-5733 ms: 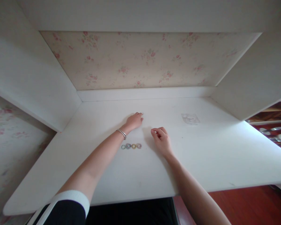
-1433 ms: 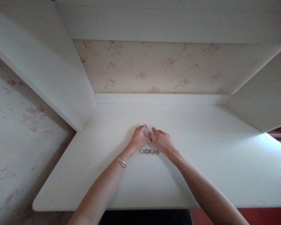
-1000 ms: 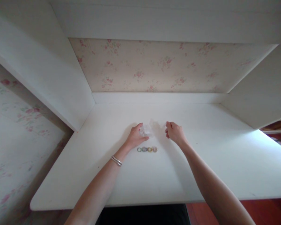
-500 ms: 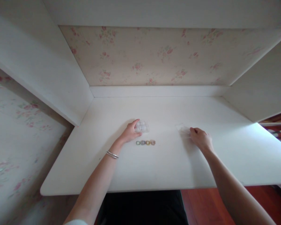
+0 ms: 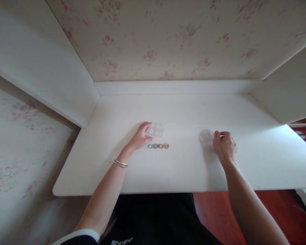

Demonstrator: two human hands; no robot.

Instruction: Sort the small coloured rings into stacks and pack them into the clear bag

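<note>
A clear plastic box with small compartments (image 5: pixel 156 130) rests on the white table (image 5: pixel 183 170). My left hand (image 5: pixel 139 137) grips its left side between thumb and fingers. Just in front of the box lies a row of several small coloured rings (image 5: pixel 160 146), in green, bluish grey, yellow and pinkish brown. Farther right, my right hand (image 5: pixel 226 146) is closed with its fingertips pinching the edge of a clear, thin plastic piece (image 5: pixel 206 135). Whether that piece is a lid or a bag I cannot tell.
A low white ledge (image 5: pixel 178 87) runs along the back beneath the floral wallpaper (image 5: pixel 168 47). White panels stand on the left (image 5: pixel 40 61) and right (image 5: pixel 293 88). The table's front edge is close to my body, above a red wooden floor (image 5: pixel 214 217).
My view has tilted downward, so more of my lap shows. My right hand has moved slightly right with the clear plastic piece. My left hand keeps its hold on the box.
</note>
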